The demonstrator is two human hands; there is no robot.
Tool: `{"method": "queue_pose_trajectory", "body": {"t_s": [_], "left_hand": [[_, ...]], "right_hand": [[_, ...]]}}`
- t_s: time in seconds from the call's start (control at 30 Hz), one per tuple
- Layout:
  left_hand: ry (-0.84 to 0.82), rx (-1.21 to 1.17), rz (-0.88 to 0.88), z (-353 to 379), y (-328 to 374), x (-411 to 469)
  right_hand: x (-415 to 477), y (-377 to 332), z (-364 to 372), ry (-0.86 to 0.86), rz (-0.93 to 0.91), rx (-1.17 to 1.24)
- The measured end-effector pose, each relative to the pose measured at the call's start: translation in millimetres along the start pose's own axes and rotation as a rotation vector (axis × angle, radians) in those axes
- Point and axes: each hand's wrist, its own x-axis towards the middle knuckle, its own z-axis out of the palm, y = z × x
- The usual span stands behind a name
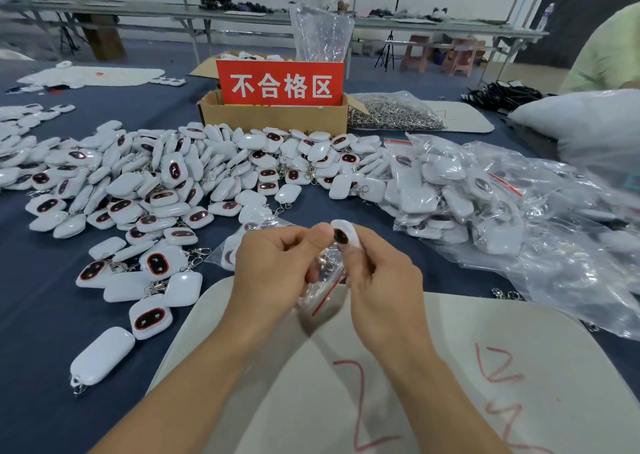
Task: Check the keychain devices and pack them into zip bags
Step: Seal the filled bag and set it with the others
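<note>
At nine o'clock spreads the pile of devices [138, 176]. My left hand [273, 263] pinches the zip bag [320, 296]; my right hand [379, 277] grips one keychain device [343, 236] at the bag's twelve o'clock. Packed bags [485, 204] lie at three o'clock.

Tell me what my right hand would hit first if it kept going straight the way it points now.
Probably the heap of loose keychain devices ahead, past a bare strip of table. The right hand, holding one device, sits above the table, so depth is uncertain.
</note>
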Motion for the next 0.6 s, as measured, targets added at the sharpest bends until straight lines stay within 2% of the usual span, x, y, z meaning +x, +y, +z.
{"method": "queue_pose_trajectory", "body": {"t_s": [0.07, 0.13, 0.2, 0.27, 0.33, 0.53, 0.6], "left_hand": [[0.030, 0.244, 0.086, -2, 1, -1], [-0.007, 0.743, 0.184, -2, -1, -5], [-0.070, 1.029, 0.225, 2, -3, -10], [-0.109, 1.050, 0.232, 3, -5, -10], [-0.070, 1.001, 0.240, 2, -6, -9], [0.067, 0.816, 0.324, 2, -4, -10], [0.088, 0.709, 0.380, 2, -2, -11]], "right_hand": [[7, 1, -5, 0.099, 0.048, 0.050], [12, 3, -10, 0.168, 0.150, 0.164], [13, 6, -13, 0.204, 0.265, 0.236], [14, 9, -15, 0.219, 0.335, 0.249], [14, 9, -15, 0.187, 0.359, 0.248], [9, -1, -6, -0.028, 0.318, 0.230], [7, -6, -1, -0.105, 0.300, 0.307]]}}
